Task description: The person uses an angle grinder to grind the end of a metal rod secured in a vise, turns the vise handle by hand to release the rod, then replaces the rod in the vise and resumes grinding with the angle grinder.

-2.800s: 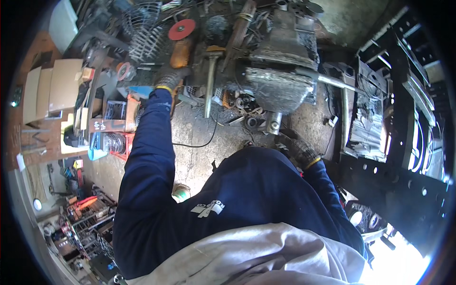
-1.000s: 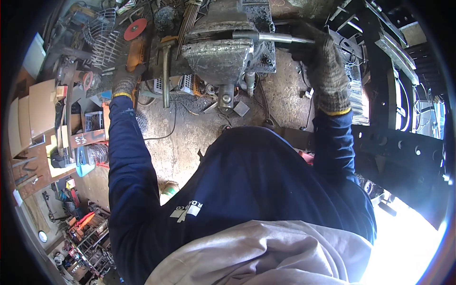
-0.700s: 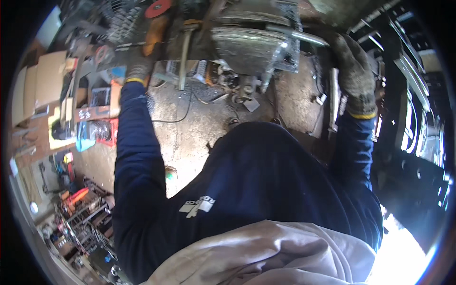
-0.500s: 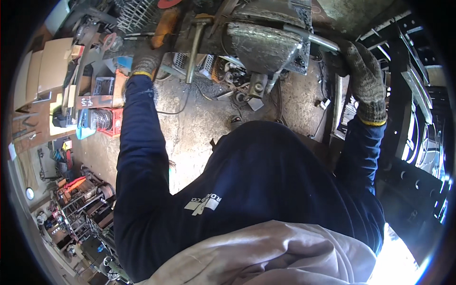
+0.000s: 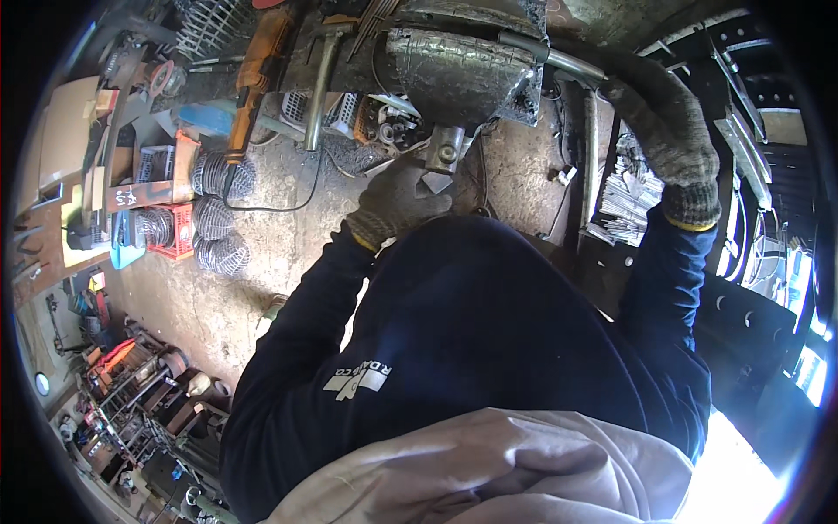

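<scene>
The largest thing is the dark, cluttered tabletop [image 5: 299,63] along the top of the view, and on its edge is the big grey vise of worn, scarred metal [image 5: 463,83]. To the left of the vise lie an orange angle grinder with a red disc [image 5: 253,79] and a T-shaped metal tool with a long round handle [image 5: 319,96]; both reach over the front edge, so the knees and the sleeves should not catch them. The round, shiny steel rod [image 5: 572,65] is at the right end of the vise, its inner end at the gap of the jaws and its outer part pointing to the right. The right hand [image 5: 668,131], in a grey knitted glove, appears to be grasping the outer end of this rod, though its fingers are in shade. For good work, I think, this hand should support the rod straight and calmly, so that it does not tilt in the jaws. The left hand [image 5: 400,208], gloved also, is just below the cylindrical metal screw head [image 5: 446,150] of the vise; I cannot tell if its fingers are holding something. If it works the screw, a slow turn would be safer, with the fingers away from pinching points.
</scene>
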Action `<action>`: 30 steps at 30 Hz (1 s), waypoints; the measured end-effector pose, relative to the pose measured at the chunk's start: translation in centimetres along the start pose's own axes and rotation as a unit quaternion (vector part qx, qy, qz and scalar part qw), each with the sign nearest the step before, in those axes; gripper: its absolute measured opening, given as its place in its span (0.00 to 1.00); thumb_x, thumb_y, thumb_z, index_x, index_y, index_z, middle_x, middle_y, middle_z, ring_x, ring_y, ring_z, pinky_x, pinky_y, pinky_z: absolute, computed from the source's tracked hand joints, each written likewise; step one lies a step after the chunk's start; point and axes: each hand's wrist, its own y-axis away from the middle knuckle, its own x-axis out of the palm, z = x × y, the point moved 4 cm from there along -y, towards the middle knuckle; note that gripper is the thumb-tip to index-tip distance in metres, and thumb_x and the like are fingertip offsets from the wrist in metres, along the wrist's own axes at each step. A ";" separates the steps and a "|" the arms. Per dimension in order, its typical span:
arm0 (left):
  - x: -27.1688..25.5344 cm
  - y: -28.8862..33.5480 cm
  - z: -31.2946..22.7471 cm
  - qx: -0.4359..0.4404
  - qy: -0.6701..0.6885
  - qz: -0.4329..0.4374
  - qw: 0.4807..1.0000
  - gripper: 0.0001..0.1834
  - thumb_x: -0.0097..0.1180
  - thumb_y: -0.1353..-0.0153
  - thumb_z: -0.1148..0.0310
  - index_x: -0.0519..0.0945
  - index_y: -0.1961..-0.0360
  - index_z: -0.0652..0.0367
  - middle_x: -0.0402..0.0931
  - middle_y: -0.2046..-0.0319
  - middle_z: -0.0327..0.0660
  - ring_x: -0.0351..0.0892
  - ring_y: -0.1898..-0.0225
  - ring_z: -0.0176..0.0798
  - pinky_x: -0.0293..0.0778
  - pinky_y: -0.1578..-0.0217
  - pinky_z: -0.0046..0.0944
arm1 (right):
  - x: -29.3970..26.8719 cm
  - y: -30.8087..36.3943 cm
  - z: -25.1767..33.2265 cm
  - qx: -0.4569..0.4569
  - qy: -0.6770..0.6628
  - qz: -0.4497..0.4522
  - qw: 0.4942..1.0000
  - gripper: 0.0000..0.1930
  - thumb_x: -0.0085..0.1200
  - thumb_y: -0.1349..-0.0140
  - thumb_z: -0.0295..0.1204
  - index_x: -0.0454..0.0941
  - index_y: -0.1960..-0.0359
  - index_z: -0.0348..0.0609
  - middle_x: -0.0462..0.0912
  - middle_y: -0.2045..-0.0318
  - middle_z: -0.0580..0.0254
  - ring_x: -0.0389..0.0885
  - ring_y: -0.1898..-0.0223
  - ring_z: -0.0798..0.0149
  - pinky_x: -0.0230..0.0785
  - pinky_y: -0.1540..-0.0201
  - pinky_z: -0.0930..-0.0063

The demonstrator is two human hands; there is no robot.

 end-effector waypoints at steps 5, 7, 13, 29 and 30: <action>0.2 -1.7 1.0 0.033 0.090 -0.015 0.995 0.19 0.70 0.40 0.56 0.85 0.53 0.56 0.86 0.62 0.42 0.86 0.59 0.43 0.79 0.56 0.40 | 1.4 -1.3 1.1 -0.030 0.166 0.041 0.985 0.21 0.55 0.28 0.42 0.81 0.44 0.39 0.86 0.53 0.49 0.84 0.50 0.51 0.76 0.46 0.61; -0.3 -2.2 1.2 0.090 0.083 -0.010 0.992 0.17 0.69 0.38 0.59 0.85 0.53 0.56 0.86 0.63 0.41 0.86 0.59 0.43 0.79 0.57 0.41 | 1.1 -1.2 1.7 -0.052 0.244 0.023 0.968 0.19 0.54 0.27 0.42 0.82 0.48 0.39 0.86 0.54 0.47 0.85 0.51 0.46 0.77 0.48 0.58; 9.0 -2.6 5.1 0.014 0.033 -0.304 0.952 0.13 0.64 0.36 0.64 0.82 0.52 0.54 0.84 0.58 0.43 0.86 0.60 0.50 0.81 0.58 0.48 | 1.6 -1.0 3.0 -0.151 0.321 0.018 0.935 0.16 0.56 0.28 0.35 0.81 0.48 0.35 0.87 0.59 0.50 0.86 0.57 0.58 0.78 0.56 0.65; 13.4 -5.6 -2.6 -0.005 0.555 0.027 0.832 0.10 0.61 0.35 0.67 0.76 0.72 0.56 0.72 0.79 0.35 0.71 0.77 0.34 0.69 0.73 0.38 | 1.8 -1.7 2.0 -0.050 0.244 0.028 0.968 0.16 0.56 0.29 0.39 0.83 0.51 0.40 0.85 0.57 0.48 0.85 0.55 0.46 0.78 0.52 0.57; 14.1 -6.1 -5.8 0.024 0.599 0.072 0.797 0.12 0.57 0.31 0.67 0.74 0.73 0.56 0.69 0.79 0.33 0.69 0.77 0.33 0.69 0.71 0.38 | 2.0 -1.2 1.8 -0.042 0.242 0.028 0.969 0.16 0.56 0.29 0.39 0.83 0.50 0.40 0.85 0.57 0.48 0.85 0.56 0.46 0.78 0.52 0.57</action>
